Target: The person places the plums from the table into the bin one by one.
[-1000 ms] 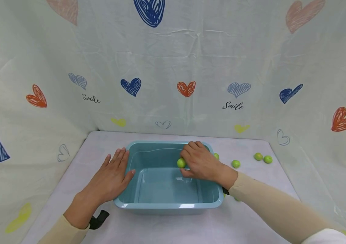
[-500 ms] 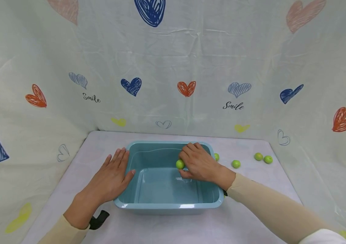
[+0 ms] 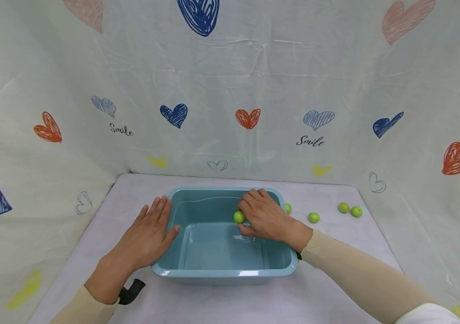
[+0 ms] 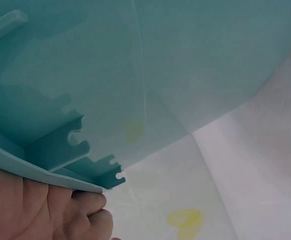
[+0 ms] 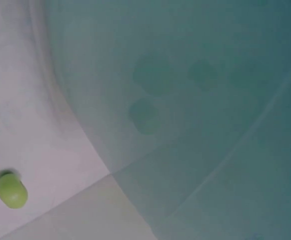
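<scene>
A light blue plastic basin (image 3: 226, 273) stands upright on the table. My left hand (image 3: 145, 238) lies over its left rim, fingers straight and thumb stretched inward. In the left wrist view, the palm (image 4: 25, 210) rests against the rim (image 4: 45, 177), below which notched ribs show. Over the right part of the basin, my right hand (image 3: 268, 217) holds a small round green fruit (image 3: 239, 217) between fingers and thumb, above the basin floor. No hand shows in the right wrist view, just the basin's outer wall (image 5: 195, 150) with greenish reflections on it.
To the basin's right lie several more green fruits, among them one lone fruit (image 3: 313, 218) and a close pair with an outer fruit (image 3: 356, 211). Another fruit (image 3: 288, 208) peeks out by the basin's right wall. A heart-printed curtain (image 3: 214, 90) surrounds the pale table (image 3: 214, 306).
Over the last second my right hand has shifted slightly left with the green fruit, and then stayed still. My left hand has kept its place on the rim.
</scene>
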`<action>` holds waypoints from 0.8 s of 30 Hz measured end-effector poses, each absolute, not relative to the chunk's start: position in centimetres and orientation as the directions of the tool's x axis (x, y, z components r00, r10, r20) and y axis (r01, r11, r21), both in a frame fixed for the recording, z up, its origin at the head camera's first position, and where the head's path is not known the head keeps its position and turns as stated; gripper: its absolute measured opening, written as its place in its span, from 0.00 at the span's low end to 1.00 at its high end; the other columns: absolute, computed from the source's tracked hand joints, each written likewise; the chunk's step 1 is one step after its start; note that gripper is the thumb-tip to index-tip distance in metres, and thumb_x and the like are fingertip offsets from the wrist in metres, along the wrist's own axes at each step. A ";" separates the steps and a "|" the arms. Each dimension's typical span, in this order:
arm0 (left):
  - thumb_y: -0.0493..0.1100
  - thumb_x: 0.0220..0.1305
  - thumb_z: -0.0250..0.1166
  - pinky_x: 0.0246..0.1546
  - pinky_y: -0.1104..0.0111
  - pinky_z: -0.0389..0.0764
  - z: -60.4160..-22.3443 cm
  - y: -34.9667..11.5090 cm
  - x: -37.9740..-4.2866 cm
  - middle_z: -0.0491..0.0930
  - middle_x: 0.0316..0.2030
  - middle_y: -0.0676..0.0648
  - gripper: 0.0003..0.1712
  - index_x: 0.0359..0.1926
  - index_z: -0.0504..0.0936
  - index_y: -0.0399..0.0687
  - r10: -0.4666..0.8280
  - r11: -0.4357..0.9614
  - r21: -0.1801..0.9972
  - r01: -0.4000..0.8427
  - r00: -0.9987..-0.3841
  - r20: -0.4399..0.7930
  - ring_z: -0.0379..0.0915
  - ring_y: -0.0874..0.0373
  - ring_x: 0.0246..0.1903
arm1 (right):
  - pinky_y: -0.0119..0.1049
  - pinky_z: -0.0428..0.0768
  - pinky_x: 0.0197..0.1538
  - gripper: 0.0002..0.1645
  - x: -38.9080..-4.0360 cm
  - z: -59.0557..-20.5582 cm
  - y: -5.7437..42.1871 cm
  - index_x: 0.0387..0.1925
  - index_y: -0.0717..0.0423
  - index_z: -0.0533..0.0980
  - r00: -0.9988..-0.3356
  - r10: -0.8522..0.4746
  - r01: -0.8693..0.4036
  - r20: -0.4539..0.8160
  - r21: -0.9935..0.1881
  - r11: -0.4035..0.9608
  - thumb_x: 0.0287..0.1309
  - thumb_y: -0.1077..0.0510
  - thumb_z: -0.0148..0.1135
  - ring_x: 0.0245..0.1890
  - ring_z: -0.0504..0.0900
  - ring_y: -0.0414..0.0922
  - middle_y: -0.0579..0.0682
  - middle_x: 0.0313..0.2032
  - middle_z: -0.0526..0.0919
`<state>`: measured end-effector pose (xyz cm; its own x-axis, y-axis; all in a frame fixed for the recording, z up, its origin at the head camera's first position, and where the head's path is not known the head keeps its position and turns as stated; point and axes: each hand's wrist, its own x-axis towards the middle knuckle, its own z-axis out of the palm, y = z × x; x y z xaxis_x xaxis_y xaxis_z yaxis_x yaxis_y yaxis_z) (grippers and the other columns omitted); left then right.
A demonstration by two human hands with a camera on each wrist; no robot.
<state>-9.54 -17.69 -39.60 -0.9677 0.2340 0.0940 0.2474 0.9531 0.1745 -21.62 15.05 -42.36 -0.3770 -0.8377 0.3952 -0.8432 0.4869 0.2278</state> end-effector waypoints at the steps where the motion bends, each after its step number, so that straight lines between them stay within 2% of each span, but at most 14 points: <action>1: 0.54 0.82 0.54 0.78 0.36 0.55 -39.6 -17.7 -9.5 0.55 0.80 0.28 0.42 0.79 0.56 0.25 0.235 0.953 0.174 0.248 -0.967 0.096 0.49 0.31 0.80 | 0.42 0.72 0.45 0.21 -21.6 -42.4 15.1 0.41 0.52 0.77 -0.377 -0.837 -0.843 0.396 0.227 0.487 0.62 0.40 0.70 0.39 0.73 0.46 0.46 0.37 0.77; 11: 0.54 0.81 0.54 0.78 0.37 0.55 -39.7 -17.7 -9.1 0.55 0.79 0.27 0.42 0.79 0.56 0.25 0.237 0.953 0.171 0.252 -0.966 0.102 0.49 0.31 0.80 | 0.43 0.74 0.46 0.25 -21.2 -42.5 15.1 0.44 0.54 0.77 -0.372 -0.841 -0.842 0.393 0.238 0.484 0.66 0.37 0.67 0.40 0.74 0.47 0.48 0.39 0.79; 24: 0.54 0.81 0.54 0.78 0.36 0.55 -39.9 -17.7 -8.5 0.55 0.79 0.27 0.42 0.79 0.56 0.25 0.235 0.952 0.177 0.250 -0.967 0.102 0.49 0.30 0.80 | 0.43 0.73 0.44 0.22 -20.5 -42.6 15.1 0.44 0.54 0.78 -0.387 -0.819 -0.825 0.423 0.238 0.512 0.64 0.40 0.68 0.40 0.75 0.48 0.48 0.39 0.79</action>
<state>-8.45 -17.75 -39.85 -0.9666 0.2349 0.1023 0.2501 0.9519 0.1771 -20.48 15.09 -42.57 -0.3866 -0.8193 0.4235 -0.8250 0.5125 0.2382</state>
